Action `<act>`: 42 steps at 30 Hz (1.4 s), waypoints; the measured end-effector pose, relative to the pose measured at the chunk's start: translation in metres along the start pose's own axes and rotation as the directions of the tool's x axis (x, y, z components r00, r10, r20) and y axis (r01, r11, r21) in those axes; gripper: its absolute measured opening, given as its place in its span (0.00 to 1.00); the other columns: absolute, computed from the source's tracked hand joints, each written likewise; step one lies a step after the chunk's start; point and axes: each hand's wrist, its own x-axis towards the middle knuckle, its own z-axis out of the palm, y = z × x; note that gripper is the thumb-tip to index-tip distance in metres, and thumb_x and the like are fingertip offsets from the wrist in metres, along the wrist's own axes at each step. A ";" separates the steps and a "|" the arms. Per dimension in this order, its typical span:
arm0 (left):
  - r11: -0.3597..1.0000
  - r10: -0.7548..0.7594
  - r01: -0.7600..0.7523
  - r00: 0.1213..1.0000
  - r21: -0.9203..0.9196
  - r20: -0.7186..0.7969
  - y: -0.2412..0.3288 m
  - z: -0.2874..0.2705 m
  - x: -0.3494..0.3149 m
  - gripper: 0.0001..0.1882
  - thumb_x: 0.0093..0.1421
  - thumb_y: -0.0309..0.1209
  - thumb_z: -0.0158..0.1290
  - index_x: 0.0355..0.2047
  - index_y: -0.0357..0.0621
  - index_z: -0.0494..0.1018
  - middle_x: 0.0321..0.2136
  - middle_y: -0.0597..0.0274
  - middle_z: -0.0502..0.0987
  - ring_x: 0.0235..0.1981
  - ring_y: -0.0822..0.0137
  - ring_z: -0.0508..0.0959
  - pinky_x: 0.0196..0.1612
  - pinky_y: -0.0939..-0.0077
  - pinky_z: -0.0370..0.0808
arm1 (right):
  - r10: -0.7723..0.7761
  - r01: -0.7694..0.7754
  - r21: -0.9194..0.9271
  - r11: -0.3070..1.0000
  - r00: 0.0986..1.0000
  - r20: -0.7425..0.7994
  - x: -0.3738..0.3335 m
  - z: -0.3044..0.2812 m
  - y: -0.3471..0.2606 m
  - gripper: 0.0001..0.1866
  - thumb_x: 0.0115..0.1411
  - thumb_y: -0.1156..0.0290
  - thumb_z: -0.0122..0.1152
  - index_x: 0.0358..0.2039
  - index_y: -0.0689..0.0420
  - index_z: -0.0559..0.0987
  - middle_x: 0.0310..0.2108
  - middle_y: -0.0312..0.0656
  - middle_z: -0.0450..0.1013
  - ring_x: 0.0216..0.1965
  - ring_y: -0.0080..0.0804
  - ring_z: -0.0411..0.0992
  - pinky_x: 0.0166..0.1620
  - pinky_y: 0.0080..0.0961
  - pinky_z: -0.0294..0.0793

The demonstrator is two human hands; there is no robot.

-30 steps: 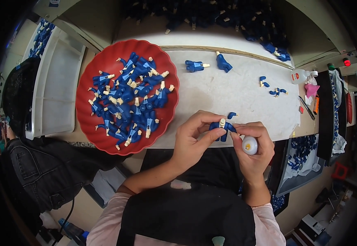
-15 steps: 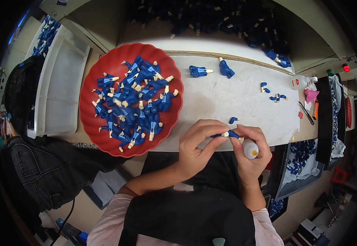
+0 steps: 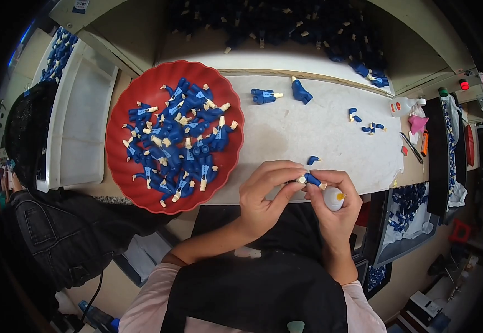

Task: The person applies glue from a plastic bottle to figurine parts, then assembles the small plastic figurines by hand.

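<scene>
In front of my chest, over the near table edge, a small blue figurine body with a cream neck is pinched between both hands. My left hand has thumb and fingers closed on its left side. My right hand is closed at its other side, by the blue arm. A small white bottle with a yellow tip is also tucked in the right hand. A loose blue arm piece lies just beyond the fingers. Farther off are two figurine bodies, one lying flat and one on its side.
A red scalloped bowl full of figurines stands left, beside a white bin. More arm pieces, a clear bottle, a pink object and a pen lie right. Dark trays hold blue parts at far right.
The figurine has turned slightly in my fingers, and its blue arm shows more. The white bottle has tilted, baring its yellow tip. Both hands stay nearly in place.
</scene>
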 end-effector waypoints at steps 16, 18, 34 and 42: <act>0.995 -0.094 0.095 0.995 0.035 -0.035 0.009 0.002 0.000 0.09 0.47 0.20 0.52 0.32 0.34 0.70 0.30 0.56 0.73 0.31 0.69 0.72 0.34 0.81 0.69 | -0.212 0.243 -0.230 0.942 0.965 0.151 0.005 -0.007 0.000 0.09 0.42 0.79 0.60 0.26 0.63 0.73 0.23 0.46 0.71 0.23 0.34 0.72 0.27 0.19 0.68; 0.994 -0.094 0.096 0.995 0.046 -0.035 0.009 0.001 0.000 0.10 0.47 0.20 0.52 0.32 0.35 0.70 0.30 0.56 0.73 0.31 0.69 0.72 0.34 0.81 0.68 | -0.195 0.227 -0.229 0.947 0.969 0.153 0.005 -0.006 0.001 0.08 0.42 0.79 0.60 0.26 0.63 0.72 0.23 0.47 0.72 0.23 0.34 0.72 0.27 0.19 0.68; 0.990 -0.102 0.108 0.993 0.090 -0.067 0.009 -0.001 0.006 0.10 0.47 0.19 0.52 0.33 0.35 0.70 0.29 0.55 0.73 0.29 0.64 0.74 0.31 0.79 0.70 | -0.149 0.166 -0.175 0.970 0.983 0.105 0.009 0.004 0.003 0.07 0.44 0.78 0.59 0.26 0.64 0.72 0.23 0.46 0.72 0.23 0.31 0.72 0.27 0.18 0.68; 0.983 -0.084 0.100 0.990 0.151 -0.114 0.020 -0.006 0.011 0.10 0.48 0.19 0.51 0.33 0.35 0.70 0.30 0.57 0.72 0.30 0.70 0.72 0.32 0.82 0.67 | -0.184 0.193 -0.096 0.976 0.978 0.097 0.011 0.013 0.000 0.07 0.45 0.79 0.58 0.27 0.64 0.72 0.24 0.46 0.72 0.24 0.29 0.71 0.28 0.17 0.67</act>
